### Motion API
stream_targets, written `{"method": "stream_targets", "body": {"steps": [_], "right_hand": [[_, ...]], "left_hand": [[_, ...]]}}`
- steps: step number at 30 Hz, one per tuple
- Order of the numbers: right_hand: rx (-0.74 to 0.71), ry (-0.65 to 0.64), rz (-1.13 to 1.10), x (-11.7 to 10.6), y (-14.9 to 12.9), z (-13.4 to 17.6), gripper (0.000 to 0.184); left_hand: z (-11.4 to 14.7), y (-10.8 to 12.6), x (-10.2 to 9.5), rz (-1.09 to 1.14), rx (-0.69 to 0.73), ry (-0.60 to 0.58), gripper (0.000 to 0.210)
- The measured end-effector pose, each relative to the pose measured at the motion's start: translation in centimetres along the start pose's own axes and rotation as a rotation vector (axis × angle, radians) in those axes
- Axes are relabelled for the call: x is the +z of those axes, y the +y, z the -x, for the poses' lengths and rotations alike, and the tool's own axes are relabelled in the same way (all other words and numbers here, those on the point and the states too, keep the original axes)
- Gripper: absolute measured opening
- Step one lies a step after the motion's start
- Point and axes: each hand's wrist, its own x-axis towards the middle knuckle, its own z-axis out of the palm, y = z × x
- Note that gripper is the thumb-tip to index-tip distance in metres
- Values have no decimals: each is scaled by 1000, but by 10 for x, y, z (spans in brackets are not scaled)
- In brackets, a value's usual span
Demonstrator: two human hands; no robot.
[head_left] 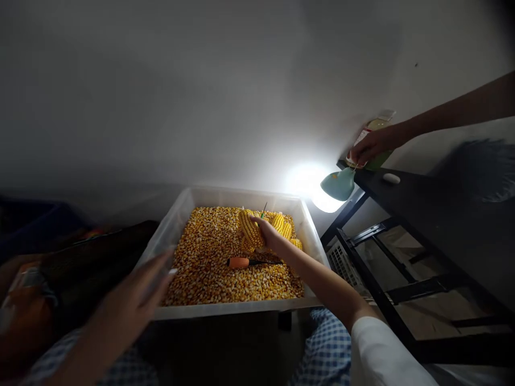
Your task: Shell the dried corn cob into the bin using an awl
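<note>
My right hand is closed around a yellow corn cob, over a white plastic tub of loose corn kernels. Below that hand, a screwdriver with an orange handle lies on the kernels. More corn cobs rest at the tub's right side, and a thin shaft with a green base sticks up beside them. My left hand is smeared by motion at the tub's left front corner. A small white bit shows by its fingertips, too blurred to name.
Another person's hand reaches in from the right, holding a lit green lamp over the tub's far right corner. A black table bears a bottle and a white oval object. Dark bags and an orange object lie left.
</note>
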Motion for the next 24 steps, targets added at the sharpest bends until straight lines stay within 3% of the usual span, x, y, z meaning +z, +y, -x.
{"method": "stream_targets", "body": {"steps": [2,5,7,9,10,14,17,19,21,24], "right_hand": [[15,-38,-11,3,2,-2,43],[23,-52,-38,5,3,-5,43],[16,-21,-45,5,3,-7,44],[8,25,-33,4,3,-11,45],[-7,60,-15,5,3,-13,45],[-183,182,191,12,0,-18,37],[-387,257,569,22,-12,-1,30],[-667,466,844,28,-22,27,30],[-964,637,984,34,-28,63,30],[-1229,592,1247,37,-28,115,26]], "left_hand": [[-26,28,38,219,0,-180,49],[-74,59,95,496,-152,-252,57],[-102,67,125,627,-346,-359,59],[-123,67,147,770,-428,-474,58],[-131,64,155,810,-475,-468,56],[-145,51,162,1011,-553,-538,39],[-145,47,154,1140,-555,-499,28],[-142,50,147,1160,-612,-457,28],[-139,54,140,1177,-628,-454,30],[-135,60,134,1199,-602,-485,34]]}}
